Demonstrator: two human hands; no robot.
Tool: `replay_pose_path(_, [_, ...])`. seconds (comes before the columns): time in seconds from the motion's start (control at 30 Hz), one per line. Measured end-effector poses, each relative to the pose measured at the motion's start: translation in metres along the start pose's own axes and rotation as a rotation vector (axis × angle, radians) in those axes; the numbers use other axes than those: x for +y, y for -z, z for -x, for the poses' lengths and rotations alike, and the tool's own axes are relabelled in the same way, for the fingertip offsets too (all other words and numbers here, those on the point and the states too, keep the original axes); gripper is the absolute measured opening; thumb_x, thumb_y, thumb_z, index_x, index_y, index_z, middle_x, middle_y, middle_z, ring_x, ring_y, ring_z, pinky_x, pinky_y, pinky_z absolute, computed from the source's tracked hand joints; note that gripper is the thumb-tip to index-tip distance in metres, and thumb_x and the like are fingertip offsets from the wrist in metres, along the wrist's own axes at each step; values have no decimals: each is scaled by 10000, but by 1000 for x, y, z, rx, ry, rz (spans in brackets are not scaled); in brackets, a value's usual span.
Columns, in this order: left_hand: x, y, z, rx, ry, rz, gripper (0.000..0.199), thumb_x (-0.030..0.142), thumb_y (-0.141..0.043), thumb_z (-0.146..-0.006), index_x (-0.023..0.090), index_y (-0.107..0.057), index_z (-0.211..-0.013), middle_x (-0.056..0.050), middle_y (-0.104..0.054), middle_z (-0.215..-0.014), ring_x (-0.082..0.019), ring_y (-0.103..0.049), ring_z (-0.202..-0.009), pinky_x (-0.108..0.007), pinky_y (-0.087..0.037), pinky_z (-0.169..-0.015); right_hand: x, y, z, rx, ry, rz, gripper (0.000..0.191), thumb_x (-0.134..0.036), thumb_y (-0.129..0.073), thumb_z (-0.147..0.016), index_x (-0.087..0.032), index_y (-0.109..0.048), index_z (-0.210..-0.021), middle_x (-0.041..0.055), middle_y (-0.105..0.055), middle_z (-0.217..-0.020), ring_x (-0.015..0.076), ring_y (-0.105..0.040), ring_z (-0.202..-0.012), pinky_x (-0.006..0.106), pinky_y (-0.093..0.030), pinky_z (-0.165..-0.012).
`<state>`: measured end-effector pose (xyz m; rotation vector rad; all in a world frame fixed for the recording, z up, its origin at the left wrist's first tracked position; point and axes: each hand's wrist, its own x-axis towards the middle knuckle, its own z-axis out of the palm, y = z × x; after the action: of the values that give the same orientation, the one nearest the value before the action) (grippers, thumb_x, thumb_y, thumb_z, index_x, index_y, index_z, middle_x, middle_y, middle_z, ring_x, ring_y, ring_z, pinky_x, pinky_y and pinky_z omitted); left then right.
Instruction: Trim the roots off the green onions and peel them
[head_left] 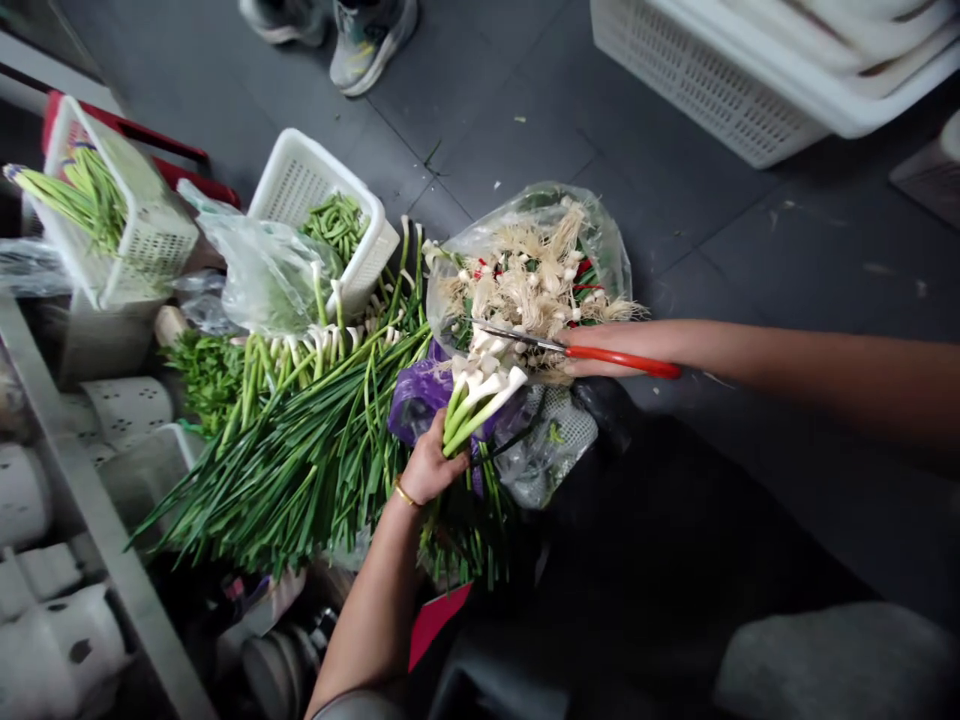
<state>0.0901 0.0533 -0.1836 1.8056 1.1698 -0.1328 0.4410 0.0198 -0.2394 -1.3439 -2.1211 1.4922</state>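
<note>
In the head view, the left hand [433, 462] is closed round a small bunch of spring onions [480, 408], white ends pointing up and away. Just beyond and to the right of that grip, the right hand [611, 338] grasps orange-handled scissors [621, 357], their thin metal blades reaching leftward over a heap of roots [551, 265] — pale, stringy, tangled — in a crinkled clear bag [621, 255]. A glossy purple bag [411, 398] crowds in just left of the held bunch. Farther left, long, smooth green stalks [300, 470] lie in a thick pile; behind them stand a perforated white plastic basket [289, 180] of green pods [335, 225] and, farther left, another basket [157, 240] of stems. Beyond the roots are shoes [367, 50], cut off at the top edge. The bunch's lower leaves are mostly hidden by the left hand — and the right fingers are largely covered, so their hold is hard to trace.
</note>
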Motion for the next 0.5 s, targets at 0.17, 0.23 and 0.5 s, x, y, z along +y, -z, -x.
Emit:
replay_pose_path(0.17, [5,-6,5,33,55,-45,481,222,-606,-681,173,-494,-1146,-2,-667,-869,-144,-610,-716,-264,-499,-703,-19,17,-15,10,-159,150,224,-310,-472,-920,-119,-586,-941,82,-598,-816,117,-448,-622,252,-326,-601])
replay_pose_path(0.23, [5,-6,8,76,58,-16,465,235,-622,-684,176,-500,-1129,-15,-675,-920,-152,-628,-764,-268,-507,-733,-24,19,-9,84,-245,147,242,-319,-461,-922,-115,-583,-966,92,-606,-827,125,-469,-632,253,-320,-603])
replay_pose_path(0.5, [-8,4,21,223,110,121,505,276,-706,-682,180,-486,-1126,-20,-684,-906,-158,-646,-755,-285,-528,-743,-28,9,56,37,-170,36,346,-374,-436,-932,-105,-528,-1129,163,-630,-1002,229,-608,-823,344,-454,-739])
